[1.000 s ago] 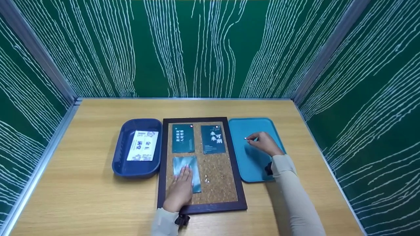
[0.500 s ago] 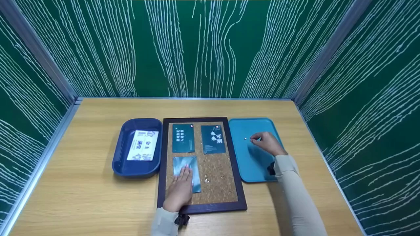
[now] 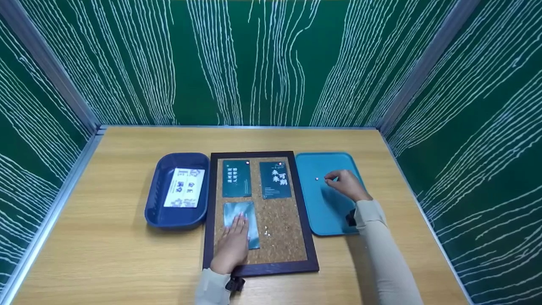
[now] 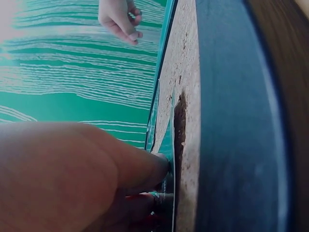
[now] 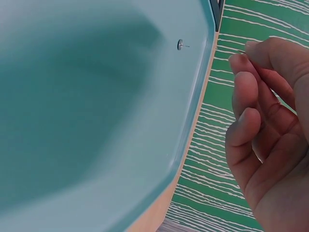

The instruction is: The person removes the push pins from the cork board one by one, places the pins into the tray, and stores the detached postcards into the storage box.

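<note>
My left hand (image 3: 233, 248) rests on a shiny light-teal card (image 3: 254, 228) on the framed corkboard (image 3: 281, 250), fingers extended. In the left wrist view, part of the card's edge (image 4: 169, 137) stands off the cork. Over the blue-teal tray (image 3: 315, 216) my right hand (image 3: 345, 185) pinches a thumbtack between thumb and forefinger; just its thin pin (image 5: 242, 51) shows, its head hidden. Another thumbtack (image 5: 180, 45) lies on the tray, apart from the fingers. Two dark-teal cards (image 3: 236, 186) are on the board's upper half, with small tacks at their upper corners.
Several small shiny tacks (image 3: 266, 231) lie on the cork right of my left hand. A dark blue basin (image 3: 154, 207) left of the board holds a white printed card (image 3: 184, 188). Green walls with white lines (image 3: 271, 63) enclose the wooden table (image 3: 106, 245).
My right hand has drawn back slightly to the right from the thumbtack on the tray, which now shows clear of the fingers. The left hand and its card have not moved.
</note>
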{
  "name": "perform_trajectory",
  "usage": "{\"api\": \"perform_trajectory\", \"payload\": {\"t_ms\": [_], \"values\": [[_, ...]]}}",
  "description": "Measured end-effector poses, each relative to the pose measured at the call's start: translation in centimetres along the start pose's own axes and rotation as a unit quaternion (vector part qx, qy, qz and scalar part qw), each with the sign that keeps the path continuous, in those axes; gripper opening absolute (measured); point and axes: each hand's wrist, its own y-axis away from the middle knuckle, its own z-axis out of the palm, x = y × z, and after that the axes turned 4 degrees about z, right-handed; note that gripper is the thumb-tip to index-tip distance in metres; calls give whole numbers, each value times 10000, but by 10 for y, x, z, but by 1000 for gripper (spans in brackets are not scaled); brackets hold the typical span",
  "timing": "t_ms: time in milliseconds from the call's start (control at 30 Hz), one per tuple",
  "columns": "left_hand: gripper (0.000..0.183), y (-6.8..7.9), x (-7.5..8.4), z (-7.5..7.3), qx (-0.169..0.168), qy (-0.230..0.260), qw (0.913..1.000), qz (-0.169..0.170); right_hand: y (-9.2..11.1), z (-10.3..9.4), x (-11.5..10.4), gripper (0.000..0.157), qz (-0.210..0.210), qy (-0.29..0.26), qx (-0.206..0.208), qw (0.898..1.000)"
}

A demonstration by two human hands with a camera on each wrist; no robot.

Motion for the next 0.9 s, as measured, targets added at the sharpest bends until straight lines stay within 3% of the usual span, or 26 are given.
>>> {"api": "perform_trajectory", "payload": {"t_ms": [900], "values": [[50,-1,-2,2,-25,-78,10000,-28,4,-3,-2,23,142,-25,57,9999]]}}
